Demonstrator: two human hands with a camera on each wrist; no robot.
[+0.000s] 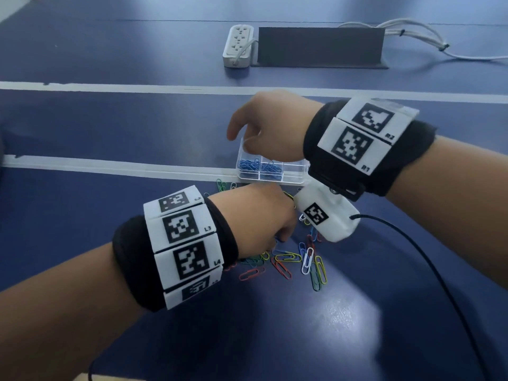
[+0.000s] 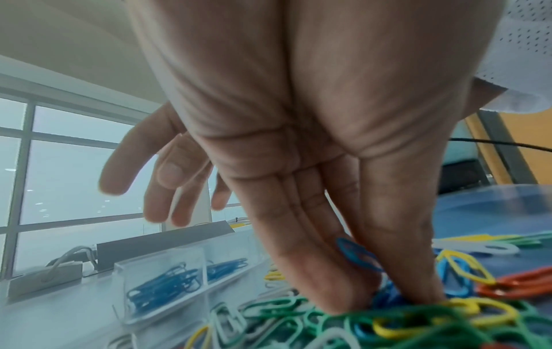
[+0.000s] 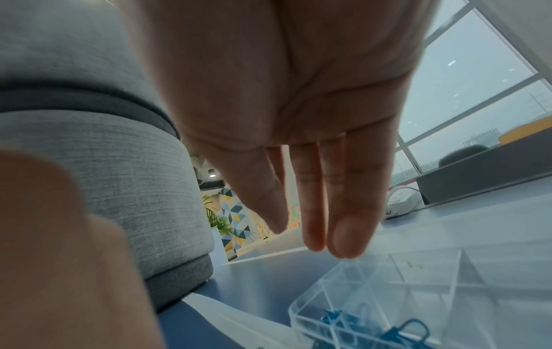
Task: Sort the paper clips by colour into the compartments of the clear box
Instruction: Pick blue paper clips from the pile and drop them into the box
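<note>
A clear box (image 1: 294,171) with compartments stands on a white line of the blue table. Two of its left compartments hold blue paper clips (image 1: 248,165). My right hand (image 1: 247,138) hovers over the box's left end with straight fingers (image 3: 346,231) and holds nothing; below it the box (image 3: 388,283) and blue clips (image 3: 403,330) show. My left hand (image 1: 283,235) reaches down into the mixed pile of coloured clips (image 1: 299,259) in front of the box. There its thumb and fingers (image 2: 385,297) pinch a blue paper clip (image 2: 355,255) that stands up between them.
A white power strip (image 1: 237,46) and a dark grey panel (image 1: 319,46) stand at the back, with white cables (image 1: 412,31) to their right. A black cable (image 1: 412,243) runs from my right wrist camera across the table on the right.
</note>
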